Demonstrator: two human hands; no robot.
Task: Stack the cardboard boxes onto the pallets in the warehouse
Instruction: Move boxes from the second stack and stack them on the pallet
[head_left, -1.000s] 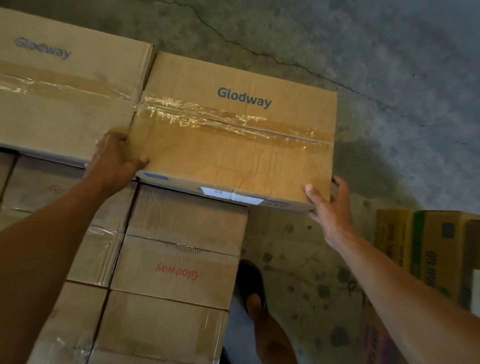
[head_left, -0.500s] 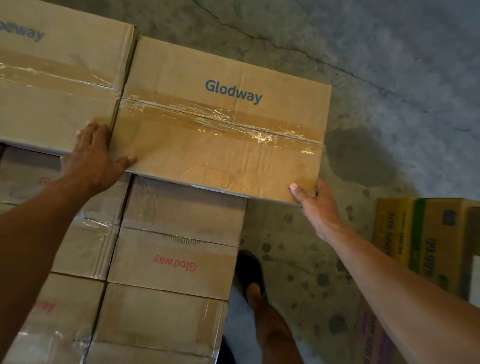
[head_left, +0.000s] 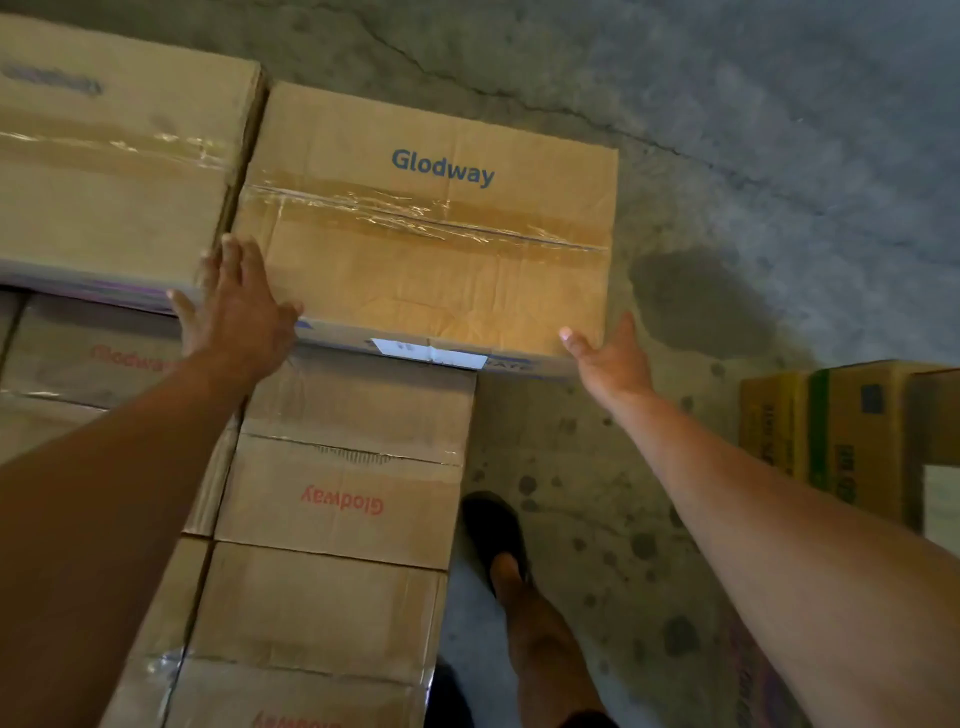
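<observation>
A taped cardboard box printed "Glodway" in blue (head_left: 426, 249) lies on top of the stack, its right part overhanging the lower boxes. Beside it on the left sits another top box (head_left: 114, 171). My left hand (head_left: 236, 306) lies flat with straight fingers on the near left corner of the blue-lettered box, across the seam between the two. My right hand (head_left: 610, 353) is at the near right corner, fingers spread and straight, just touching the edge. Below them are lower boxes with red lettering (head_left: 343, 499). No pallet is visible.
Cracked grey concrete floor (head_left: 727, 156) with a dark damp patch (head_left: 701, 296) spreads to the right. Yellow and green cartons (head_left: 841, 436) stand at the right edge. My foot in a dark shoe (head_left: 493, 530) is beside the stack.
My right hand has released its grip on the box's right corner and opened. My left hand has flattened and slid up onto the box top. The box now rests on the stack.
</observation>
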